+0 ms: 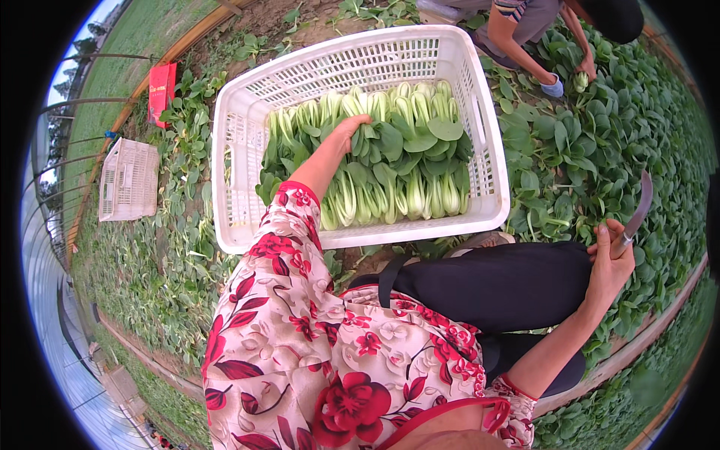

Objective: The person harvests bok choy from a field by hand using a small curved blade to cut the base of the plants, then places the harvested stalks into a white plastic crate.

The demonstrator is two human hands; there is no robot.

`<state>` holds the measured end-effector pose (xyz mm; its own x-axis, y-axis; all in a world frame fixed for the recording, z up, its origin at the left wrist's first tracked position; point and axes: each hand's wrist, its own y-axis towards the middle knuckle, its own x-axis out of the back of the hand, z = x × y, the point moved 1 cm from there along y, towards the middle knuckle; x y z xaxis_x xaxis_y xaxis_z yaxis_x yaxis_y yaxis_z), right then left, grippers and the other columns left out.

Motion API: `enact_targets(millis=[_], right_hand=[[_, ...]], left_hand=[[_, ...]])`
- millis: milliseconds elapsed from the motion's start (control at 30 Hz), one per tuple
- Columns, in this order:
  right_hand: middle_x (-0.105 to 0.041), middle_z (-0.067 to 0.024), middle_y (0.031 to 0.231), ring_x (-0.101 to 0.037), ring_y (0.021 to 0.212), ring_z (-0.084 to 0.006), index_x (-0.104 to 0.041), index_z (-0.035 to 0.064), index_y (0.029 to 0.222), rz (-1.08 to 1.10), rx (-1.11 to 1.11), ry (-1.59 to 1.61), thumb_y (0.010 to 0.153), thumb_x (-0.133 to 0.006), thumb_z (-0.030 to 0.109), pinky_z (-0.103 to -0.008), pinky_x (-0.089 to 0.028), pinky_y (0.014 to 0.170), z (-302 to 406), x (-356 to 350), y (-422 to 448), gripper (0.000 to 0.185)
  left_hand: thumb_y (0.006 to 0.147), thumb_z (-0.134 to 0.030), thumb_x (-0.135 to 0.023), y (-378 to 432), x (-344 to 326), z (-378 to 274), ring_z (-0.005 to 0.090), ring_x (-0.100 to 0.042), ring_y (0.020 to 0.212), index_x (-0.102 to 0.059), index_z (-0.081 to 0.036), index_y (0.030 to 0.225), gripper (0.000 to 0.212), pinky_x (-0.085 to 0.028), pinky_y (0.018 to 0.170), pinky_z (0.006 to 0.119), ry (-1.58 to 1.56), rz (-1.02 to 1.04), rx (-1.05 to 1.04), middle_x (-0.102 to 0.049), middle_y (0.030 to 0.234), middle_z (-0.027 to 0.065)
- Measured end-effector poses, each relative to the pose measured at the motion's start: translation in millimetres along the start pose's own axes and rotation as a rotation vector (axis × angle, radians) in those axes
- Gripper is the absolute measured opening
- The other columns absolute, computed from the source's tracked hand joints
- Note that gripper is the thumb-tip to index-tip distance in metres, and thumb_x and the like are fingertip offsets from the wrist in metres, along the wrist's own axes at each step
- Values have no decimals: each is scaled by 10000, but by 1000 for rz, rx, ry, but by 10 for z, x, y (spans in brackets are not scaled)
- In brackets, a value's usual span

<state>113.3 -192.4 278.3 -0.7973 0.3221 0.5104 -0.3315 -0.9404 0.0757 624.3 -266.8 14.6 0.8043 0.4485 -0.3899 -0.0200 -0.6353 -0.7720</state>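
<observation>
In front of me stands a white plastic crate [500, 185] with slatted sides, holding bok choy [416, 197] in rows. Their pale stalks lie along the far and near sides, with green leaves overlapping in the middle. My left hand [350, 132] is inside the crate, closed around a bok choy [371, 143] at its leaves; some fingers are hidden by the foliage. Out to the right, beside my knee, my right hand [612, 253] grips a curved harvesting knife [640, 205]. Its blade points up and away from me, above the growing plants.
Bok choy plants [635, 129] grow densely on the right. A co-worker [514, 39] crouches at the far right, one hand on a plant. A smaller white crate [129, 180] and a red bag [162, 93] stand left. Loose leaves [169, 264] litter the ground.
</observation>
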Motion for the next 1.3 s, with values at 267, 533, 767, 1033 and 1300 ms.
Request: enact_targets(millis=[267, 533, 767, 1033, 1300], right_hand=[[-628, -42, 827, -525, 594, -69, -626, -26, 1043, -53, -5, 16, 884, -682, 166, -200, -406, 525, -134, 177, -54, 255], [-624, -34, 821, -523, 598, -70, -631, -19, 1042, -67, -16, 49, 880, -686, 163, -201, -407, 535, -144, 217, -95, 251], [-615, -19, 791, -517, 600, -63, -641, -8, 1027, -40, -15, 133, 865, -704, 162, -196, -396, 538, -54, 106, -107, 244], [-618, -21, 779, -512, 583, -66, -646, 0, 1023, -52, -1, 118, 855, -714, 156, -196, -395, 530, -52, 108, -75, 239], [-637, -39, 794, -516, 588, -71, -640, -12, 1038, -86, -44, 119, 855, -712, 151, -201, -408, 541, -108, 244, -101, 256]], left_hand=[[595, -397, -819, -520, -305, -286, 279, -684, 834, -565, 116, 1089, 757, -538, 743, 356, 1205, -465, -286, -682, 912, 208], [668, -310, -835, -528, 171, -402, 336, -595, 1073, -358, 116, 1320, 913, -485, 897, 372, 1203, -624, -622, -592, 1160, 262], [691, -386, -780, -505, -347, -685, 474, -380, 1291, -120, 79, 1444, 1105, -389, 1033, 424, 1053, -819, -513, -143, 1466, 379], [683, -380, -780, -295, -691, -94, 560, -19, 1377, 102, -165, 1502, 1223, -228, 1047, 674, 1381, -884, -310, 203, 1511, 276], [766, -271, -621, -441, -45, -179, 570, -405, 1213, -60, 23, 1452, 933, -397, 1014, 457, 895, -912, -451, 110, 1470, 392]])
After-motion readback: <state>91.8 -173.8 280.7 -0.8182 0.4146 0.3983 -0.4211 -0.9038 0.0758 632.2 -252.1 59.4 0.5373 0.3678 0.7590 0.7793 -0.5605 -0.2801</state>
